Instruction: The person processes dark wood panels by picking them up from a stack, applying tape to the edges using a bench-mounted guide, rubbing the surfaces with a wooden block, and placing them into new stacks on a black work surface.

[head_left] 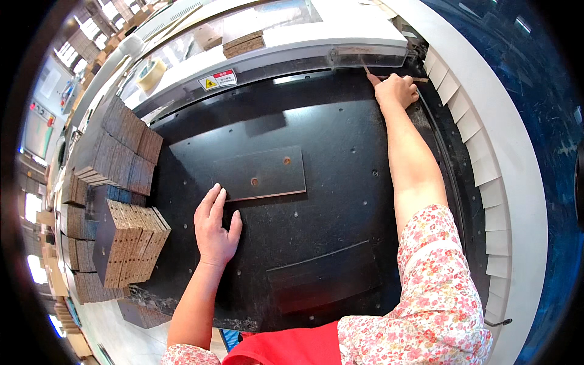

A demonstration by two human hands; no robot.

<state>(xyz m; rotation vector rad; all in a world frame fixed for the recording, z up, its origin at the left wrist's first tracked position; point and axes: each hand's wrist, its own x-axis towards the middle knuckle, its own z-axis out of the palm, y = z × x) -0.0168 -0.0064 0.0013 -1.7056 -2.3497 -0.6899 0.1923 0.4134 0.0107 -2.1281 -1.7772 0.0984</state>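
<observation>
My left hand (217, 228) rests on the black work table (267, 228), fingers stretched and thumb apart. Its fingertips are by the near left end of a dark rectangular board (271, 173) with two round brown holes; whether they touch it I cannot tell. At the far right corner, my right hand (396, 91) is stretched out beside the machine's housing. Its fingers are curled on a thin brown strip (420, 79), which sticks out to the right of the hand; the rest is hidden. Another dark panel (322, 277) lies closer to me on the table.
Stacks of dark-faced chipboard pieces (115, 146) stand along the left edge, with drilled ones (134, 243) in front. A white machine beam (316, 45) crosses the back, carrying small boards (243, 44) and a tape roll (151, 74). Pleated white bellows (480, 152) line the right side.
</observation>
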